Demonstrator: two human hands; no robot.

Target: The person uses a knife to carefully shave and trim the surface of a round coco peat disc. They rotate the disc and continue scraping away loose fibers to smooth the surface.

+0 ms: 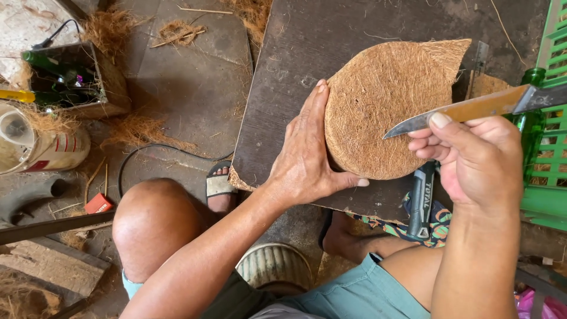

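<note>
A round brown coconut-fibre mat point(384, 106) lies on a dark wooden board point(295, 77); one pointed corner sticks out at its upper right. My left hand point(307, 153) presses flat against the mat's left edge, thumb under its near rim. My right hand point(472, 159) grips a knife point(460, 111) with a worn wooden handle. The blade tip rests on the mat's right side.
A utility knife point(420, 201) lies at the board's near edge by patterned cloth. A green glass bottle point(531, 118) and a green plastic crate point(552, 118) stand at the right. A box of bottles point(71, 80), loose fibre, a black cable point(153, 150) and a plastic jug point(35, 145) sit at the left.
</note>
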